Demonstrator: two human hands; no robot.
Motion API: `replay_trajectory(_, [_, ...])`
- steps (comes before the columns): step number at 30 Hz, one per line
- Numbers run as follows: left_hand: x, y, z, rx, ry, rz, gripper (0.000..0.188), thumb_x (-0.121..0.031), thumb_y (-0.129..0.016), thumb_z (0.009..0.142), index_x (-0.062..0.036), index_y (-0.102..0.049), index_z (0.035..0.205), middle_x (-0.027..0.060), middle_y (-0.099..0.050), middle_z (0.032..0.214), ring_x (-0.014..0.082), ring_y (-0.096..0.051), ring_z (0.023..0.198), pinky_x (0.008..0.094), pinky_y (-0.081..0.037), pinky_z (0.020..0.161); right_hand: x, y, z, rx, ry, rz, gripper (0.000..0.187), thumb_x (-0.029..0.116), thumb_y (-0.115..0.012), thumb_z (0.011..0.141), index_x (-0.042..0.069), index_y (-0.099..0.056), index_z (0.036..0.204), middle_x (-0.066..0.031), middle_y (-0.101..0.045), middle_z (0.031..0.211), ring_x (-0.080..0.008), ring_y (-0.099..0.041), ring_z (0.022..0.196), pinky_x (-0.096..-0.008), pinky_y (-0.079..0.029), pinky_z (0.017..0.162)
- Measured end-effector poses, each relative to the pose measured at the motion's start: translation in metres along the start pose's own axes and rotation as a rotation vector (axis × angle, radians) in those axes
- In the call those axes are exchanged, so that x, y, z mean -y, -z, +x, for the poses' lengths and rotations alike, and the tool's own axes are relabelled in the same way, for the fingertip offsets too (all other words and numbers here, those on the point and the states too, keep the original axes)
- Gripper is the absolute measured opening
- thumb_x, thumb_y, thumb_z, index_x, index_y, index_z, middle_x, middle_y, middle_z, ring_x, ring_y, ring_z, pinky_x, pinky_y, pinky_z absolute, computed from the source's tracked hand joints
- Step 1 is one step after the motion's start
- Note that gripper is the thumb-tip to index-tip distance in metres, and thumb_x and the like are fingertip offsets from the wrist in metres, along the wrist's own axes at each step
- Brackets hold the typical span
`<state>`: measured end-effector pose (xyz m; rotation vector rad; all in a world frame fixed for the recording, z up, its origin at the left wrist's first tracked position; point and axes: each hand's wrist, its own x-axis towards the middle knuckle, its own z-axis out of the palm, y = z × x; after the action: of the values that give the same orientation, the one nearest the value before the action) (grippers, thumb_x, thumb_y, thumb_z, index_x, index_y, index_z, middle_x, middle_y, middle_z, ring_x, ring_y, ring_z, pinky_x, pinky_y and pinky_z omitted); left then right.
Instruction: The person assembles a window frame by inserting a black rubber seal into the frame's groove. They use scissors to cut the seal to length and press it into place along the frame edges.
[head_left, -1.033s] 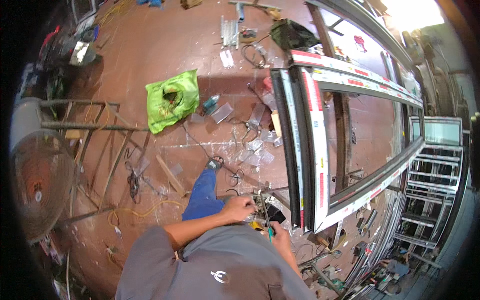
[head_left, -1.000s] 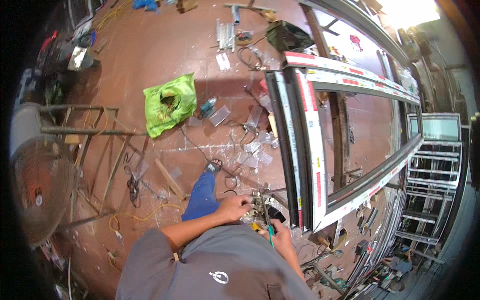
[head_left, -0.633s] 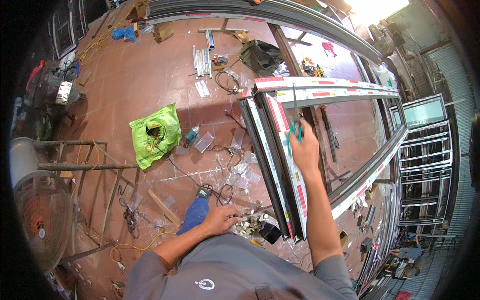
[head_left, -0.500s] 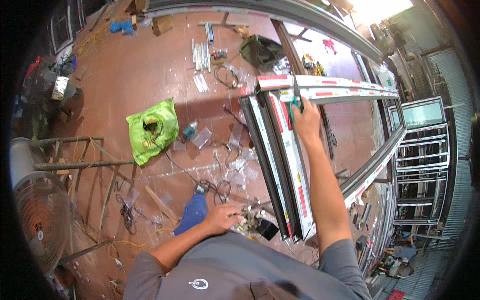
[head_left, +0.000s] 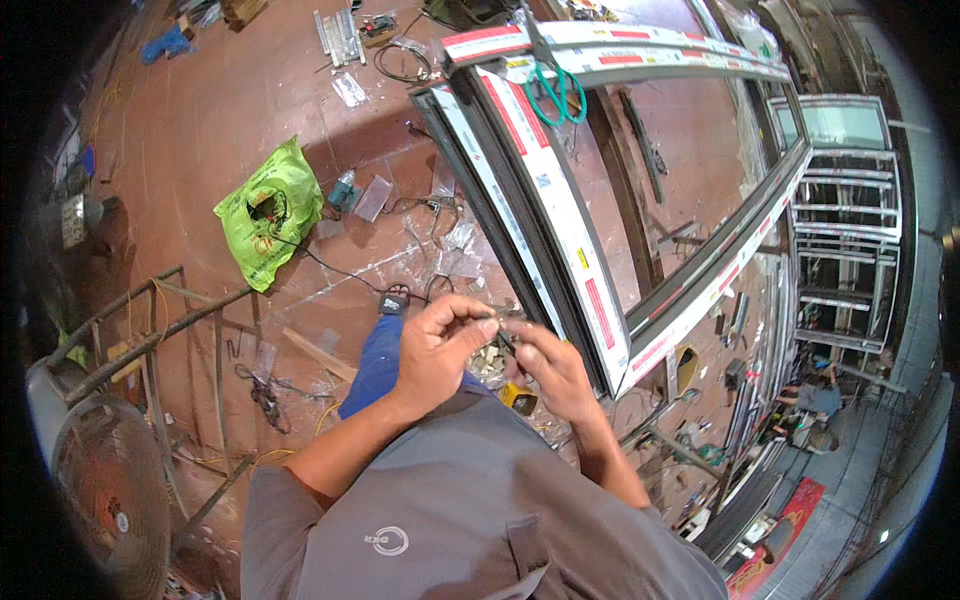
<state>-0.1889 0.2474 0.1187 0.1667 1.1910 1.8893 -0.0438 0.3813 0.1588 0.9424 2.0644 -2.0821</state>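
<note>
In front of my chest, my left hand (head_left: 442,348) and my right hand (head_left: 552,372) come close together. Both have their fingers pinched, and a small dark piece shows between the fingertips; its kind is too small to make out. Beyond them rests a large window or door frame (head_left: 592,270), its profiles covered in white and red protective film. Green-handled scissors (head_left: 557,96) lie at the frame's far left corner, apart from both hands. Under my fingers, partly hidden, is a pile of small pale pieces (head_left: 487,366) with a yellow-and-black tape measure (head_left: 518,398) by it.
A green plastic sack (head_left: 270,212) lies on the reddish floor, near a teal power tool (head_left: 343,192) and a cable. A metal trestle (head_left: 155,340) and a round fan (head_left: 110,500) stand at the left. More frames (head_left: 845,240) lean at the right; people work farther off.
My right hand has let go of the scissors at the frame's corner and come back to my chest. My left hand has risen to meet it. The view has tipped lower.
</note>
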Motion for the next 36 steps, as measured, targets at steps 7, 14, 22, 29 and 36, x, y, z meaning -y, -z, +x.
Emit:
replay_trajectory(7, [0.038,-0.054,-0.014,-0.063,0.173,0.072,0.015,-0.013,-0.073,0.096,-0.0009,-0.068,0.104,0.0,-0.066,0.081,0.0013,-0.045,0.052,0.0203,-0.032,0.043,-0.052,0.046,-0.133,-0.18,-0.154,-0.246,0.024,0.021,-0.069,0.098,-0.001,-0.07,0.108,-0.0116,-0.07,0.089,-0.0219,-0.068,0.079,-0.0346,-0.053,0.073])
replay_trajectory(14, [0.098,-0.106,-0.048,0.293,0.166,0.49,0.029,-0.013,-0.078,0.091,0.0001,-0.069,0.115,0.0041,-0.071,0.094,0.0082,-0.062,0.073,0.0242,-0.048,0.062,-0.115,0.075,-0.22,-0.422,-0.091,-0.228,0.021,0.017,-0.07,0.095,-0.001,-0.067,0.104,-0.0122,-0.068,0.087,-0.0252,-0.068,0.082,-0.0384,-0.053,0.075])
replay_trajectory(22, [0.028,-0.154,0.033,0.611,-0.578,1.83,0.086,-0.038,-0.09,0.068,-0.0145,-0.055,0.143,0.0133,-0.063,0.12,0.0348,-0.07,0.095,0.0448,-0.058,0.075,-0.178,0.107,-0.194,-0.872,-0.038,0.488,0.023,0.027,-0.058,0.106,0.004,-0.063,0.105,-0.0058,-0.07,0.095,-0.007,-0.05,0.06,-0.0233,-0.036,0.053])
replay_trajectory(29, [-0.002,-0.176,0.091,0.852,-0.652,2.247,0.105,-0.053,-0.092,0.059,-0.011,-0.05,0.145,0.0184,-0.061,0.13,0.0363,-0.071,0.104,0.0465,-0.059,0.084,-0.172,0.099,-0.127,-1.022,0.047,0.397,0.06,0.044,-0.077,0.092,-0.005,-0.06,0.124,-0.005,-0.066,0.095,-0.0095,-0.058,0.071,-0.0259,-0.046,0.062])
replay_trajectory(36, [-0.006,-0.18,0.102,0.93,-0.572,2.241,0.1,-0.058,-0.093,0.052,-0.0065,-0.058,0.13,0.0177,-0.064,0.12,0.0377,-0.071,0.102,0.0477,-0.059,0.083,-0.142,0.092,-0.127,-0.903,-0.076,0.523,0.048,0.039,-0.079,0.087,0.002,-0.064,0.114,0.0001,-0.066,0.094,-0.0062,-0.055,0.075,-0.0235,-0.042,0.058])
